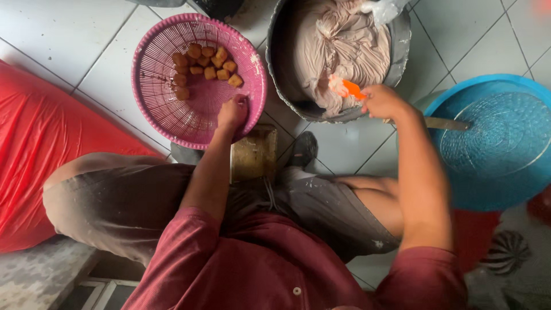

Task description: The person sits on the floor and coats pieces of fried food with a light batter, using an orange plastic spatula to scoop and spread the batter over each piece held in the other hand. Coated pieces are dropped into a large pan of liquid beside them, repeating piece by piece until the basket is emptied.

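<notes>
Maroon shirt (258,270); left hand (232,112) in ribbed pink basket (155,86).

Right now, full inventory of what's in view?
basket: 1, pink, on floor ahead-left
fried pieces: about a dozen, brown, in basket
metal basin: 1, grey, ahead, holds pale paste
spatula: 1, orange, over the paste
blue basket: 1, right
knife: 1, by the blue basket
block: 1, brownish, between knees
red sheet: 1, left
left hand: inside pink basket
right hand: grips spatula
</notes>
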